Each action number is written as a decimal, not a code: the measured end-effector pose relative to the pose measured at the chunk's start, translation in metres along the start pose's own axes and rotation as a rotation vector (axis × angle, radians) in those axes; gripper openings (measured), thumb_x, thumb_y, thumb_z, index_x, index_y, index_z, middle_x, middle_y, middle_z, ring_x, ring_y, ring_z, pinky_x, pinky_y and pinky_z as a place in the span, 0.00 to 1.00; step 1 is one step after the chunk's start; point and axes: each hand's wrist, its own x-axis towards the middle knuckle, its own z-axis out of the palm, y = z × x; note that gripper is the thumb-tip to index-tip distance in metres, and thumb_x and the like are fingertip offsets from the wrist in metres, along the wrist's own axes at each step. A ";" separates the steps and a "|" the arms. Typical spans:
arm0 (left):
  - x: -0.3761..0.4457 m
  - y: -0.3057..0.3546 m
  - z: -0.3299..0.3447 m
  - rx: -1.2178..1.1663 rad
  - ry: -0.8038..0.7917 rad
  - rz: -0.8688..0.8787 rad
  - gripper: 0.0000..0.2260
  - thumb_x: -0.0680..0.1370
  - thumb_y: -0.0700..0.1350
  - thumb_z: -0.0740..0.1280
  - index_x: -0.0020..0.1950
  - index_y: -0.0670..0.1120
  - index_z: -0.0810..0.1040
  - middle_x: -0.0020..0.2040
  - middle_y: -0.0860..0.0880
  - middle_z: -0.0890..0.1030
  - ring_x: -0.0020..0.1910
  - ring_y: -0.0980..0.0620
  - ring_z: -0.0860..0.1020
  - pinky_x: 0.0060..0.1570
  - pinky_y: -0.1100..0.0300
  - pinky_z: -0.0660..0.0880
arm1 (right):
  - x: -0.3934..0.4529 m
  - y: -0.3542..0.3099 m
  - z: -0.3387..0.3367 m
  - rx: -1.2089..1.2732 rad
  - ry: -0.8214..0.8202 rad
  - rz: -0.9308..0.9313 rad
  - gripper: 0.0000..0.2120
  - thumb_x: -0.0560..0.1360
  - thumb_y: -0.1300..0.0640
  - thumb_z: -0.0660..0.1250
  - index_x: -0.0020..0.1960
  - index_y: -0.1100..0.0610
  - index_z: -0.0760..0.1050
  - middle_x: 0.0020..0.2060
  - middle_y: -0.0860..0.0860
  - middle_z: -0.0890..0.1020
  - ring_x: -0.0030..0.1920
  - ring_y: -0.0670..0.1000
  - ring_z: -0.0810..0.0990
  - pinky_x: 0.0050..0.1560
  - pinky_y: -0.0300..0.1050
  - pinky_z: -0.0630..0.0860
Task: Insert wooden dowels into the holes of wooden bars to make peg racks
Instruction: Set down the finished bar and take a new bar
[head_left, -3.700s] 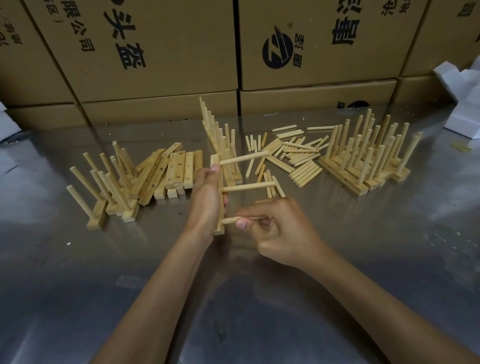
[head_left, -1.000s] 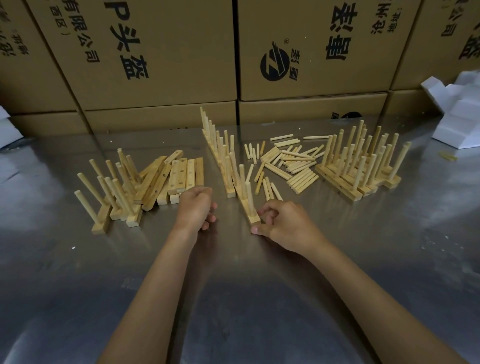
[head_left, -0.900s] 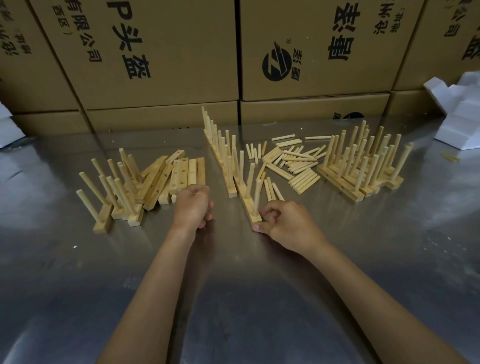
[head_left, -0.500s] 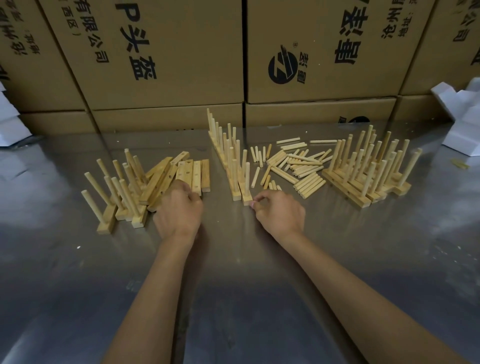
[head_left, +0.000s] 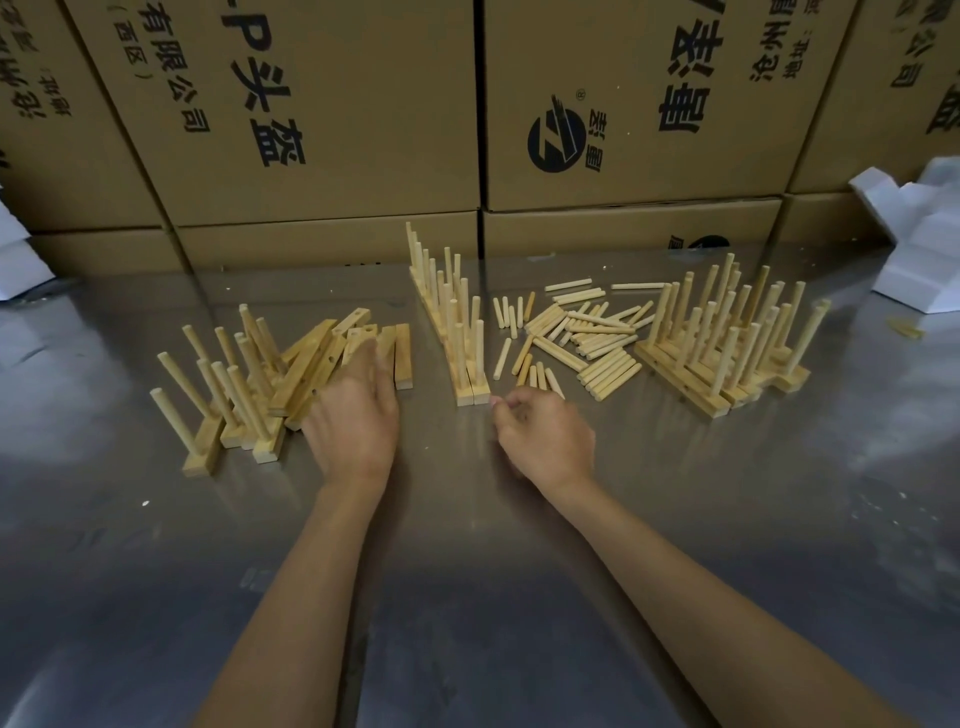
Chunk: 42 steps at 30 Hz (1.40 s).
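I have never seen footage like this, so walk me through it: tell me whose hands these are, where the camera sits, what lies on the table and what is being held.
There is no machine here. A person wears a wide-angle camera on the head, so you look forward and down along both bare arms.

The surface is a shiny metal table with cardboard boxes stacked behind it. On it lie a pile of plain wooden bars with holes, loose dowels, and three groups of finished peg racks: one on the left, one in the middle, one on the right.

The left hand rests on the bar pile, fingers spread, as if picking the next bar. The right hand is loosely curled beside the middle racks, near the dowels. Whether it holds anything cannot be told.
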 end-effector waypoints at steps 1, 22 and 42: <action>0.001 0.003 -0.003 -0.049 0.047 0.010 0.14 0.84 0.47 0.61 0.69 0.47 0.76 0.38 0.43 0.82 0.37 0.42 0.81 0.35 0.55 0.68 | -0.003 0.001 -0.001 0.035 -0.022 -0.003 0.12 0.79 0.44 0.62 0.45 0.48 0.81 0.36 0.46 0.83 0.42 0.50 0.81 0.43 0.45 0.73; -0.067 0.088 -0.012 -0.523 -0.365 0.610 0.20 0.77 0.40 0.66 0.69 0.50 0.78 0.54 0.53 0.84 0.40 0.66 0.79 0.38 0.70 0.75 | 0.003 0.029 -0.090 1.166 -0.076 0.345 0.09 0.76 0.55 0.71 0.53 0.59 0.83 0.41 0.54 0.86 0.37 0.48 0.82 0.35 0.40 0.76; -0.036 0.077 -0.019 -1.270 -0.888 -0.702 0.14 0.84 0.43 0.59 0.69 0.42 0.68 0.49 0.40 0.82 0.35 0.46 0.81 0.30 0.52 0.81 | -0.004 0.032 -0.050 -0.236 0.059 -0.054 0.08 0.76 0.55 0.66 0.55 0.52 0.80 0.51 0.49 0.80 0.58 0.53 0.74 0.56 0.49 0.70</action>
